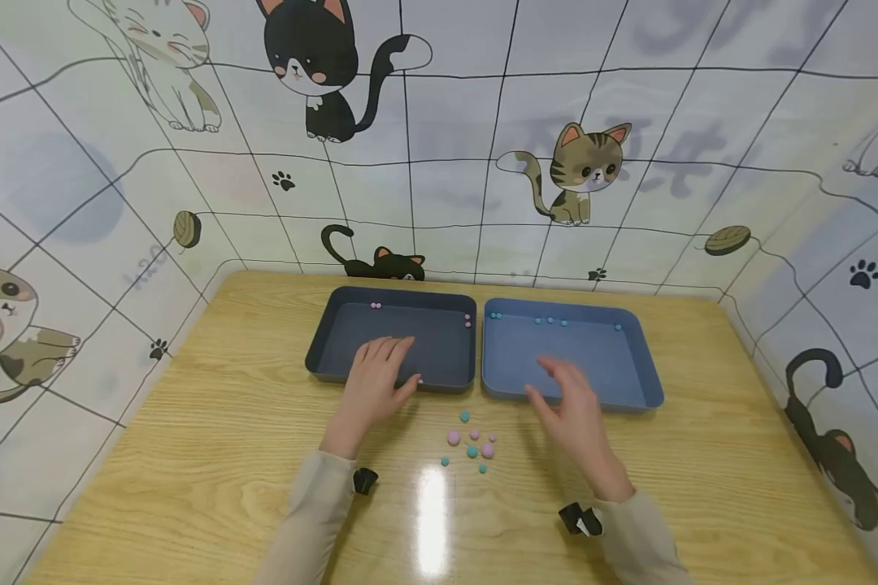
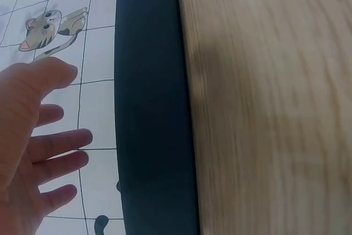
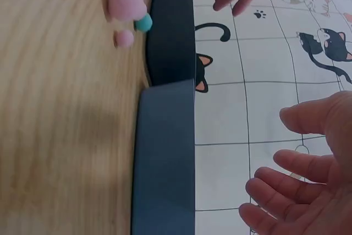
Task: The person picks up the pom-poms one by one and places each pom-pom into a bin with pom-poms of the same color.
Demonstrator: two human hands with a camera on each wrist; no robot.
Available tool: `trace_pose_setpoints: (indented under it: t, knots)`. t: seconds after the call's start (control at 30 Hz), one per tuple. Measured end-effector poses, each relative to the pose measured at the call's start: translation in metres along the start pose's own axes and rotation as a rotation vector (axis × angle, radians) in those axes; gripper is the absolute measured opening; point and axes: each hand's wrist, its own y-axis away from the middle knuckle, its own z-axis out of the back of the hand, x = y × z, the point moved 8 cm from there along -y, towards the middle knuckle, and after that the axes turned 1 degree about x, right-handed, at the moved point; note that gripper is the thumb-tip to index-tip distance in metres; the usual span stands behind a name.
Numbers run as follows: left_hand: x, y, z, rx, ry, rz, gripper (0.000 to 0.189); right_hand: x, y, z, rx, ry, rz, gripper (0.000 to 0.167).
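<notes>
My left hand (image 1: 373, 382) is above the front part of a dark grey tray (image 1: 439, 361), fingers spread and nothing held. Over the near edge of a blue tray (image 1: 615, 378) is my right hand (image 1: 574, 410), its thumb and fingers apart with nothing between them. Small fuzzy pom-poms lie on the table between and in front of the hands, some pink (image 1: 454, 437), others teal (image 1: 471, 451). Inside the grey tray, a few pink pom-poms (image 1: 376, 305) sit along the back and right walls. Several teal pom-poms (image 1: 550, 320) line the blue tray's back.
Both trays stand side by side on a light wooden table (image 1: 249, 406), near its back edge. Behind and beside the table hangs a white grid-patterned sheet (image 1: 454, 187) printed with cartoon cats. A black strap end (image 1: 364, 481) shows at the left wrist.
</notes>
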Motion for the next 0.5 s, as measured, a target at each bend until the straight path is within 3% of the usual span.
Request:
trace_pose_setpoints:
  t: [0.17,0.4,0.5]
  knots:
    - [0.005,0.004,0.0,0.001,0.021,-0.007,0.047,0.007,0.009,-0.006,0.025,-0.036,-0.008,0.04]
    - [0.014,0.009,0.003,-0.01,0.047,-0.015,0.038,0.006,0.024,-0.023,0.15,-0.178,-0.167,0.032]
    - [0.019,0.012,0.004,-0.005,0.065,-0.002,0.035,0.007,0.029,-0.03,0.197,-0.225,-0.192,0.03]
